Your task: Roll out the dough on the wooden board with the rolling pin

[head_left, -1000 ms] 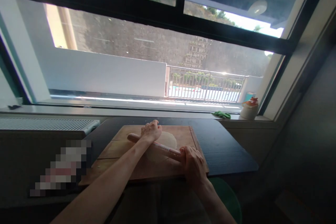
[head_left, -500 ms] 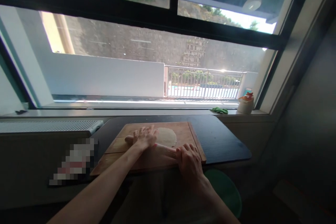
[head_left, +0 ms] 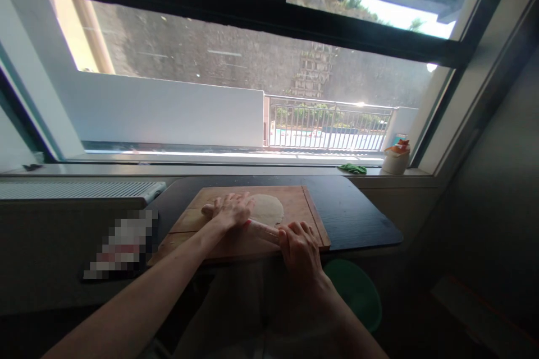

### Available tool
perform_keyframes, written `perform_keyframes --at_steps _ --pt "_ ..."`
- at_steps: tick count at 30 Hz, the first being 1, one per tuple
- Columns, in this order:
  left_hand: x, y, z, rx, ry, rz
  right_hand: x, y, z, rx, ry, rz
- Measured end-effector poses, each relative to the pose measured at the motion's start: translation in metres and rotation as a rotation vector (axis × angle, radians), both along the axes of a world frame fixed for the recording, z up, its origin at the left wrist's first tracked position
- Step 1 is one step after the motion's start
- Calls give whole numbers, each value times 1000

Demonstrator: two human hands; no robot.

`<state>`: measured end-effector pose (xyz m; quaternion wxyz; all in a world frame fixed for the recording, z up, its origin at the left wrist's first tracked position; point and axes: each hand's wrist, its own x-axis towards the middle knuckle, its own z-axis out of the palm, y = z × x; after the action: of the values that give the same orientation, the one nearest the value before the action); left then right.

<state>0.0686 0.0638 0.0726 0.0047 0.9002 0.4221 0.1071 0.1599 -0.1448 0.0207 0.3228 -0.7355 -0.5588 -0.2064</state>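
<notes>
Rolling dough [head_left: 270,209], lower centre, seems underway: left hand [head_left: 233,210] spread over, right hand [head_left: 301,244] curled round rolling pin [head_left: 264,231]; next push needs even pressure

Bright daylight through window [head_left: 189,61], glare on railing [head_left: 332,101]; foreground dim.

The left grip [head_left: 232,211] lies over a rolling pin [head_left: 264,231], the right grip [head_left: 300,245] around its right end; flat dough [head_left: 268,208] shows beyond, on a wooden board [head_left: 309,223].
</notes>
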Motion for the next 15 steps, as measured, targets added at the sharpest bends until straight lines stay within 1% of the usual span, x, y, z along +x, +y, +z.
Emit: perform_keyframes --at_steps 3,6,8,11,15 --pt "-17 -8 -4 2 9 12 -1 0 0 -2 -27 5" --pt "-19 -11 -4 -14 15 30 2 2 1 -4 -41 -10" --pt "-12 -8 -3 -31 16 46 8 6 4 -1 -43 -24" --pt "8 4 2 -46 12 59 18 12 8 6 -36 -52" --pt "31 17 8 -37 6 47 23 16 11 2 -13 -72"
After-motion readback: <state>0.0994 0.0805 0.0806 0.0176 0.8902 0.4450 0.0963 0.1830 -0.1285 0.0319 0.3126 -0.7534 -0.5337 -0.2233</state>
